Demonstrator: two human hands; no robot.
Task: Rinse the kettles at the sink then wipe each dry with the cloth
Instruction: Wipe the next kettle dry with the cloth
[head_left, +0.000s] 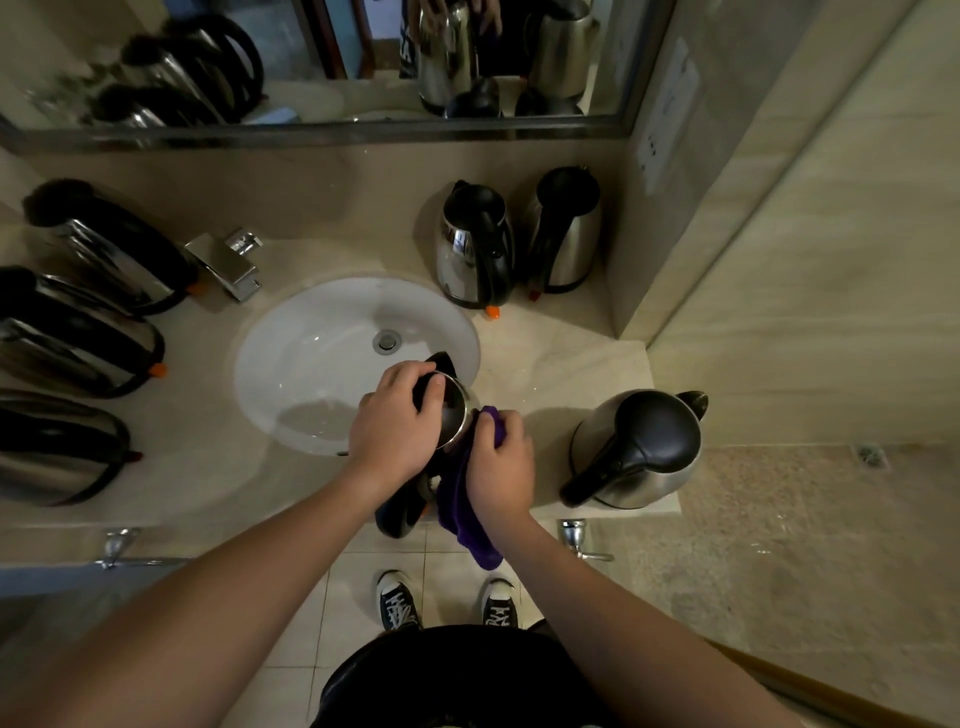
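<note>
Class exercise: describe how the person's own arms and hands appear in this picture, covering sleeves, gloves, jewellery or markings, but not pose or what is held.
Both forearms are bare up to the frame's edge: no sleeves show. The left hand and right hand are ungloved, with no rings, watch, bracelets or markings visible. Fingernails look short and unpainted.

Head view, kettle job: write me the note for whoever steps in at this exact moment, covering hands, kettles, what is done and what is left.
Left hand grips the top of the held kettle, which is at the sink's front right rim.
Right hand holds the purple cloth against that kettle's side; wiping is under way.
Three kettles lie left of the sink. Two kettles stand behind it on the right, and one kettle stands at the counter's right front.
No water is seen running from the tap.
Left: finish drying this kettle. Which of the others are rinsed or dried cannot be told.
</note>
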